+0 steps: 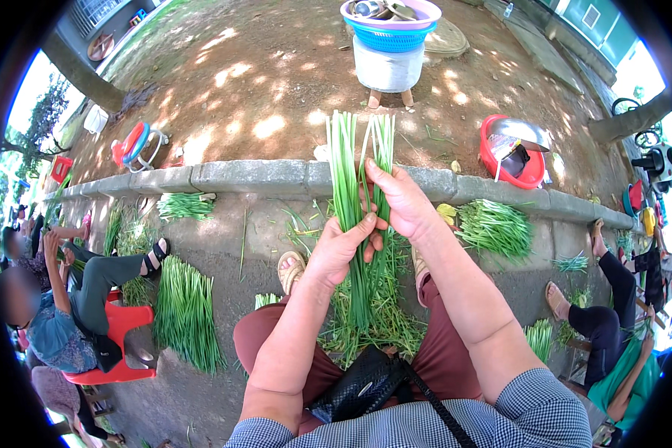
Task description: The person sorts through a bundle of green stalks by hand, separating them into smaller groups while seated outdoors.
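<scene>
My left hand (345, 246) is closed round the lower part of a bundle of long, pale-tipped green stalks (343, 153), held upright at the centre of the view. My right hand (400, 205) grips the same bundle higher up on its right, thumb against the stalks, with a narrow split between the upper parts. Loose green scraps (343, 328) lie on the pavement between my legs. Tidy piles of similar stalks lie at the left (183, 321), the right (493, 228) and by the kerb (183, 205).
A stone kerb (254, 177) crosses ahead. Beyond it stand stacked basins (392, 33) on a bucket, a red basin (511, 172) and a small stool (134, 145). A co-worker (89, 328) sits on a red chair at left; another (605, 351) sits at right. Tree trunks flank both sides.
</scene>
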`<action>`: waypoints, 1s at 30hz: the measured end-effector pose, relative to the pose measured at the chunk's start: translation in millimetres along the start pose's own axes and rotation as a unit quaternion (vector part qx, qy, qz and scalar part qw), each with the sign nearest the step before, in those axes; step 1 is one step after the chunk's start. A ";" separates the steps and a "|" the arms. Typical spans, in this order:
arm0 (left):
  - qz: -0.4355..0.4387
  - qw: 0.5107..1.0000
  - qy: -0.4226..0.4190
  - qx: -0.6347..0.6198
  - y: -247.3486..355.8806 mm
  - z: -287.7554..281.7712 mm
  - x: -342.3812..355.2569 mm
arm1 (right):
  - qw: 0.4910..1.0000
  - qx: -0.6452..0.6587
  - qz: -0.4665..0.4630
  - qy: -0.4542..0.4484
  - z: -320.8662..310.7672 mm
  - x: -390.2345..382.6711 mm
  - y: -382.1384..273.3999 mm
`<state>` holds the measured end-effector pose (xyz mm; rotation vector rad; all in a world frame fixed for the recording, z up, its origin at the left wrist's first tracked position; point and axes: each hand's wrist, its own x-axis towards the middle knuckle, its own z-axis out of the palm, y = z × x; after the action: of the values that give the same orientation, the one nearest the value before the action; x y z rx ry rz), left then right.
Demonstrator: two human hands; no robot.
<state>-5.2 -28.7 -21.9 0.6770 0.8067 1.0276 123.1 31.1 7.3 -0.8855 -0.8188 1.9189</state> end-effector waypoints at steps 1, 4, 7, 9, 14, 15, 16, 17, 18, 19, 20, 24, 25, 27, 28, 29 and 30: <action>-0.001 1.000 -0.002 0.000 0.1 0.4 0.0 | 1.000 0.003 -0.008 0.000 -3.0 2.0 3.3; 0.001 1.000 -0.006 0.000 0.3 1.9 0.2 | 0.999 -0.015 -0.030 0.000 -9.7 5.4 8.2; 0.006 1.000 -0.001 -0.007 0.7 4.6 0.4 | 0.999 -0.025 -0.033 0.018 -9.8 6.1 8.1; 0.006 1.000 0.009 -0.016 2.5 6.7 0.2 | 0.998 -0.014 -0.055 0.023 -11.4 7.9 6.4; -0.031 0.998 0.050 -0.011 8.3 -3.8 0.1 | 0.995 0.042 -0.089 0.028 -26.0 11.8 -5.8; -0.017 0.997 0.069 -0.011 7.7 -4.6 0.5 | 0.994 0.076 -0.083 0.012 -29.8 12.7 -9.2; -0.003 0.996 0.087 -0.012 6.9 -5.6 1.3 | 0.991 0.103 -0.085 -0.026 -36.1 13.4 -14.1; -0.012 0.997 0.073 -0.005 8.8 -10.4 1.6 | 0.986 0.129 -0.088 -0.063 -42.7 13.7 -19.5; -0.014 0.997 0.075 -0.005 11.0 -12.0 1.4 | 0.979 0.154 -0.090 -0.101 -46.4 13.8 -21.9; -0.017 0.997 0.078 -0.004 13.4 -13.1 1.0 | 0.981 0.170 -0.086 -0.050 -40.8 9.1 -28.8; -0.019 0.997 0.081 -0.004 14.9 -14.0 0.9 | 0.982 0.153 -0.089 -0.063 -46.7 9.9 -32.1; 0.019 0.990 0.127 0.057 16.0 -22.5 1.2 | 0.992 -0.025 -0.116 0.037 -61.8 5.1 -50.8; 0.024 0.987 0.147 0.060 18.6 -17.4 0.9 | 0.979 -0.117 -0.129 0.107 -60.4 2.4 -52.8; 0.043 0.986 0.127 0.099 17.2 -21.6 2.1 | 0.907 -0.296 -0.205 0.220 -68.0 12.2 -43.1; 0.052 0.985 0.118 0.117 16.6 -24.0 2.1 | 0.926 -0.267 -0.178 0.197 -60.8 10.5 -42.2; 0.033 0.990 0.098 0.098 17.6 -22.9 0.7 | 0.944 -0.237 -0.152 0.174 -49.3 6.2 -40.6; 0.015 0.994 0.078 0.079 19.8 -19.5 -2.0 | 0.959 -0.207 -0.124 0.151 -39.5 4.4 -36.9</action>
<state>-31.3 -21.0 -16.1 0.7513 1.0252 1.0607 169.2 58.7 14.6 -1.2255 -1.1045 1.3715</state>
